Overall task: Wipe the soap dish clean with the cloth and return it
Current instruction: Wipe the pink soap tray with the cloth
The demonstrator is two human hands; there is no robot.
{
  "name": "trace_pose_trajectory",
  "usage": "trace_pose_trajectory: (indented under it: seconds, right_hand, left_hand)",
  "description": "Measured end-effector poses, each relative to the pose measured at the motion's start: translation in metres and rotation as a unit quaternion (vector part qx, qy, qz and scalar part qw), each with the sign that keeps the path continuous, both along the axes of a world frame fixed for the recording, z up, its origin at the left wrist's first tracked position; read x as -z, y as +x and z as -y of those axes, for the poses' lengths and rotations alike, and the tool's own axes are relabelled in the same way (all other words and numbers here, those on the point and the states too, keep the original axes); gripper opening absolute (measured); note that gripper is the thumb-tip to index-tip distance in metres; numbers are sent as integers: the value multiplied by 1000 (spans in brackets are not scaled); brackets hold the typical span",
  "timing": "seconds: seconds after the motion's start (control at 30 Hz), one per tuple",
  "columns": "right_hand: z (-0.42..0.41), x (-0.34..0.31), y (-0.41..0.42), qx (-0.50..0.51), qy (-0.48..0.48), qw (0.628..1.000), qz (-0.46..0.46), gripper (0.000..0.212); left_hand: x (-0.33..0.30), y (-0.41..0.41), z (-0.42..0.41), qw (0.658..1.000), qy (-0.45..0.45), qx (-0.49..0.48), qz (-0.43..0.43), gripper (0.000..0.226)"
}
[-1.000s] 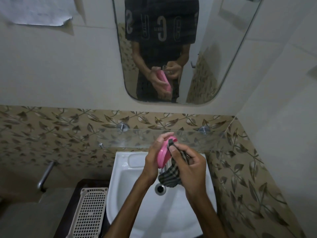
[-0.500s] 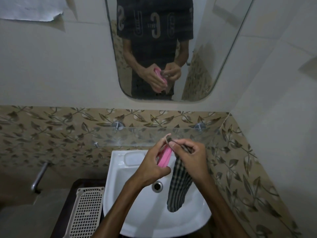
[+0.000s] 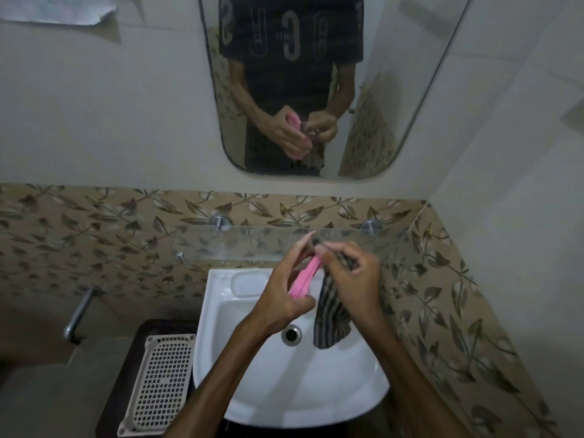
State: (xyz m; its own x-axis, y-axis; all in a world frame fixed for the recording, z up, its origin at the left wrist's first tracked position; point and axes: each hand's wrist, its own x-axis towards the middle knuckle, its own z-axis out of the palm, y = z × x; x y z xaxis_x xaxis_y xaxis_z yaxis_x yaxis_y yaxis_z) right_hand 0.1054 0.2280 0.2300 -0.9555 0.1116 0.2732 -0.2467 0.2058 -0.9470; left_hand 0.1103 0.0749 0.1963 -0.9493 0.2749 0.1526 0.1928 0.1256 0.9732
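Note:
My left hand [image 3: 284,295] grips a pink soap dish [image 3: 305,278], held edge-on and tilted over the white sink [image 3: 246,390]. My right hand [image 3: 354,276] pinches a dark checked cloth [image 3: 330,314] against the dish's upper end; the rest of the cloth hangs down over the basin. Fingertips of both hands meet at the top of the dish, just in front of the glass shelf [image 3: 252,245]. The dish's inside face is hidden from me.
A mirror [image 3: 395,90] above reflects the hands and dish. A moulded soap recess [image 3: 246,282] sits at the sink's back left, the drain [image 3: 291,335] in its middle. A perforated plastic tray [image 3: 158,384] lies left of the sink, beside a metal wall handle [image 3: 77,314]. Tiled wall closes the right side.
The cloth was bunched against the dish; it has since unfurled and hangs long from my right hand. The dish has turned edge-on, and both hands have risen slightly towards the shelf.

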Motion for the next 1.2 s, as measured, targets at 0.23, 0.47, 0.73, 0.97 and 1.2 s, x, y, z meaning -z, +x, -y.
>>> trace_pose_trajectory:
  seconds: [0.23, 0.47, 0.73, 0.97, 1.2]
  right_hand:
    - [4, 6, -4, 3, -2, 1000, 11, 17]
    - [8, 4, -1, -38, -23, 999, -3, 21]
    - [10, 9, -14, -33, -40, 999, 4, 17]
    - [-13, 24, -25, -85, -138, 978, 134, 19]
    - [-9, 25, -37, -191, -346, 871, 292, 29]
  left_hand:
    - [1, -2, 3, 1000, 12, 3, -2, 101]
    - [2, -3, 8, 1000, 7, 9, 5, 102]
    - [-7, -6, 13, 1000, -3, 3, -6, 101]
    - [-1, 4, 5, 1000, 0, 26, -13, 103]
    - [0, 4, -1, 994, -95, 7, -61, 94]
